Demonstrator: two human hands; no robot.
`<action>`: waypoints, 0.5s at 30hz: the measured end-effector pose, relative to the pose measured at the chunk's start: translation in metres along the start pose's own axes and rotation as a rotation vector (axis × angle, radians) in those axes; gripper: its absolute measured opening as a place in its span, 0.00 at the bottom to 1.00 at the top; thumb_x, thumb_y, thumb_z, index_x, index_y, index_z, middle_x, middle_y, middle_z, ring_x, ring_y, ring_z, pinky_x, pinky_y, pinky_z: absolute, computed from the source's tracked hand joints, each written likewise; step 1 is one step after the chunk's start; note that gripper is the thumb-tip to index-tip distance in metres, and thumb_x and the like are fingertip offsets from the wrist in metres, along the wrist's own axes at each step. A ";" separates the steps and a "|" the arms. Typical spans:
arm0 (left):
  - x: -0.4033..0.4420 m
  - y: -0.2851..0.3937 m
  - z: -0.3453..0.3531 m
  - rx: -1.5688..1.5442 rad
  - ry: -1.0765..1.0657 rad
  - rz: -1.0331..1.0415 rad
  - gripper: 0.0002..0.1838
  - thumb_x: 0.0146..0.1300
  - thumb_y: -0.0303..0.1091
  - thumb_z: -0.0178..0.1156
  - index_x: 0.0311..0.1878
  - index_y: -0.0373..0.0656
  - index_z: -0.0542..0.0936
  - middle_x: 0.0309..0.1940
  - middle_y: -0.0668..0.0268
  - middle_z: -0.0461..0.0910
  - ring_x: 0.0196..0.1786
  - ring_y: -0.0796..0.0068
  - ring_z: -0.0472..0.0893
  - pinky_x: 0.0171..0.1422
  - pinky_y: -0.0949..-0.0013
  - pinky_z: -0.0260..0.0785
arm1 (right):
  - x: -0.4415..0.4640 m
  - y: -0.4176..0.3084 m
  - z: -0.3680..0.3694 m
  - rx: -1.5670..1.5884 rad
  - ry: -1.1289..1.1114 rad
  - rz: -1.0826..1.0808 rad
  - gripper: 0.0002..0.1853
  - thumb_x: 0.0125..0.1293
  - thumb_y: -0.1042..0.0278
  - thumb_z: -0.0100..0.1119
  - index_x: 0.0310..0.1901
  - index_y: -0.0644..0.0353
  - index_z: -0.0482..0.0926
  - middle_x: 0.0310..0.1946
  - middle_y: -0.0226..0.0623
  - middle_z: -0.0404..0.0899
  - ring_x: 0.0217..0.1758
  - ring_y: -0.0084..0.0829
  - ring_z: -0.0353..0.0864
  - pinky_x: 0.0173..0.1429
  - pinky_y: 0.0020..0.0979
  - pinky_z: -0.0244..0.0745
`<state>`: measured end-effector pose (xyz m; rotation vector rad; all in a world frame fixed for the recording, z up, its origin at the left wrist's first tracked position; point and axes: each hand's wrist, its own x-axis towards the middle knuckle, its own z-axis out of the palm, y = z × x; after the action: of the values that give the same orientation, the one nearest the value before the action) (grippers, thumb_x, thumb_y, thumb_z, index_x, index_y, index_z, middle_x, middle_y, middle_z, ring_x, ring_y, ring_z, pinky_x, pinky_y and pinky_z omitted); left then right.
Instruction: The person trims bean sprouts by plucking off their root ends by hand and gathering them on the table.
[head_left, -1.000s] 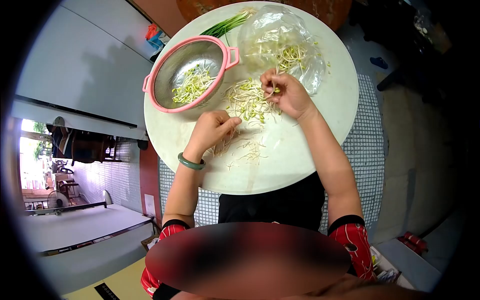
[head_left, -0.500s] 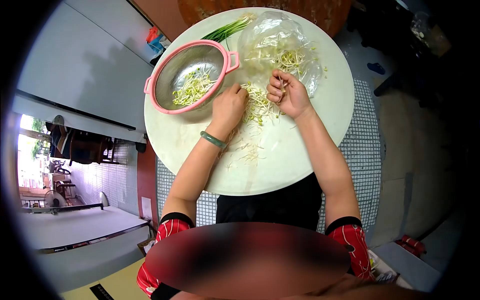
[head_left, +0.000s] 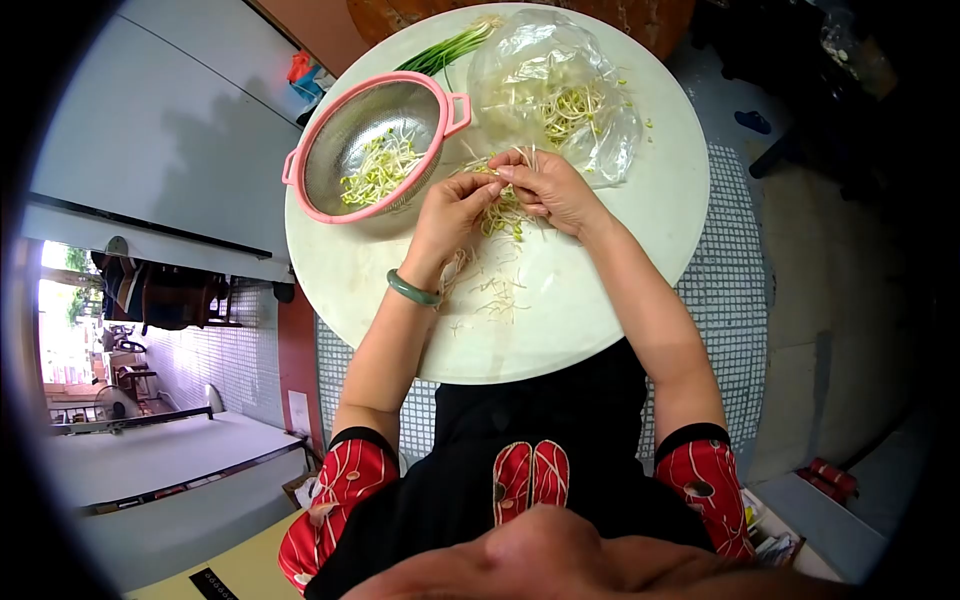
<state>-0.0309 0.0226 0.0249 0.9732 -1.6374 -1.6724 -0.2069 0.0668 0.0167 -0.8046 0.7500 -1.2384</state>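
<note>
My left hand (head_left: pixel 455 208), with a green bangle at the wrist, meets my right hand (head_left: pixel 552 190) over a pile of bean sprouts (head_left: pixel 505 215) on the round white table (head_left: pixel 560 310). Fingers of both hands are pinched together, fingertips nearly touching. Sprout stems stick up from my right hand; whatever lies between the left fingertips is too small to make out. Left of the hands, a pink-rimmed metal strainer (head_left: pixel 318 128) has sprouts inside. Behind the right hand lies a clear plastic bag (head_left: pixel 515 55) with more sprouts.
Green onions (head_left: pixel 445 48) lie at the table's far edge beside the strainer. Loose root ends (head_left: pixel 500 295) are scattered on the near part of the table. A blue slipper (head_left: pixel 752 121) is on the floor to the right.
My right hand has moved left to meet my left hand. My left hand first reached up to the pile from nearer the table edge and now pinches beside the right fingertips.
</note>
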 end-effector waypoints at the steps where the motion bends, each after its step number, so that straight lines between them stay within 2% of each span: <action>1: -0.001 0.000 0.002 0.022 -0.002 0.014 0.11 0.66 0.33 0.61 0.46 0.36 0.82 0.28 0.74 0.78 0.24 0.89 0.67 0.26 0.82 0.57 | -0.001 0.001 0.001 -0.004 0.035 -0.001 0.09 0.69 0.66 0.58 0.46 0.59 0.76 0.21 0.18 0.64 0.17 0.09 0.54 0.17 0.14 0.49; 3: -0.003 -0.001 0.005 0.067 -0.006 0.044 0.11 0.66 0.33 0.61 0.46 0.36 0.83 0.27 0.75 0.78 0.24 0.89 0.67 0.26 0.82 0.56 | -0.001 0.001 0.002 -0.010 0.102 -0.006 0.08 0.69 0.65 0.58 0.44 0.59 0.76 0.21 0.18 0.65 0.17 0.09 0.54 0.17 0.14 0.49; 12: -0.005 0.002 0.008 0.077 0.014 0.009 0.13 0.67 0.34 0.61 0.49 0.35 0.80 0.28 0.73 0.78 0.24 0.88 0.67 0.27 0.81 0.58 | 0.000 0.002 -0.004 -0.084 0.052 0.040 0.07 0.69 0.63 0.58 0.40 0.57 0.74 0.20 0.17 0.63 0.17 0.10 0.52 0.18 0.15 0.48; 15: -0.004 0.005 0.006 0.071 0.067 0.071 0.14 0.67 0.33 0.60 0.50 0.34 0.78 0.29 0.72 0.77 0.24 0.87 0.69 0.27 0.80 0.61 | -0.002 0.000 0.001 -0.088 0.043 0.039 0.07 0.68 0.62 0.58 0.38 0.56 0.76 0.19 0.18 0.66 0.18 0.10 0.57 0.20 0.16 0.51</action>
<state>-0.0339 0.0289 0.0301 0.9831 -1.6776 -1.5284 -0.2065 0.0689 0.0179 -0.8341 0.8563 -1.1977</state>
